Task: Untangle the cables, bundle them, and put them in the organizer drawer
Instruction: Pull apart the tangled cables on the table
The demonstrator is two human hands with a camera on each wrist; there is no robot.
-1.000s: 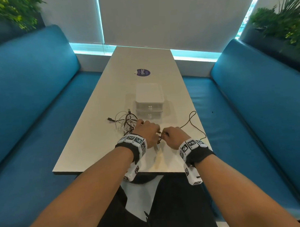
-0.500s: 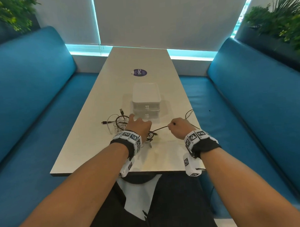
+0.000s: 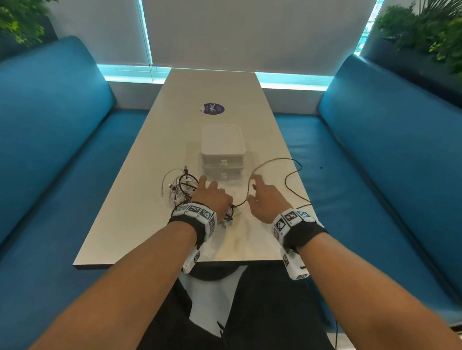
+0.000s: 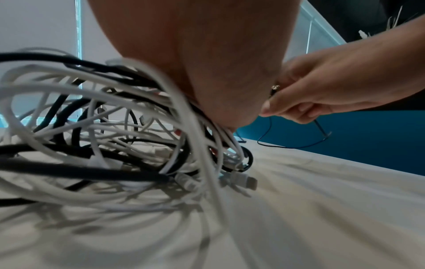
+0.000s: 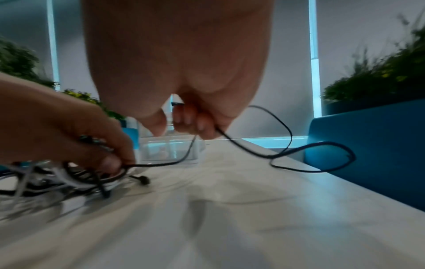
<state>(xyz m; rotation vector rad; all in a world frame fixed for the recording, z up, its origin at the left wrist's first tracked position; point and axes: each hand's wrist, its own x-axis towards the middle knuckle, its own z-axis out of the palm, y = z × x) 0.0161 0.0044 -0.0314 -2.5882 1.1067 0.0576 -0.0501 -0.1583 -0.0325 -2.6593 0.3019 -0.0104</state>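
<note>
A tangle of white and black cables lies on the table in front of a white two-drawer organizer, both drawers closed. My left hand rests on the tangle's near right side, with its thumb and fingers gripping strands. My right hand is just right of it and pinches a thin black cable. That cable runs from the tangle through its curled fingers, then loops up and out over the table's right edge.
The long pale table carries a round purple sticker beyond the organizer. Blue padded benches run along both sides. Plants stand behind the backrests.
My hands drew apart, and the right one pulled the thin black cable out of the tangle to the right, then moved forward towards the organizer. The left hand stayed on the tangle.
</note>
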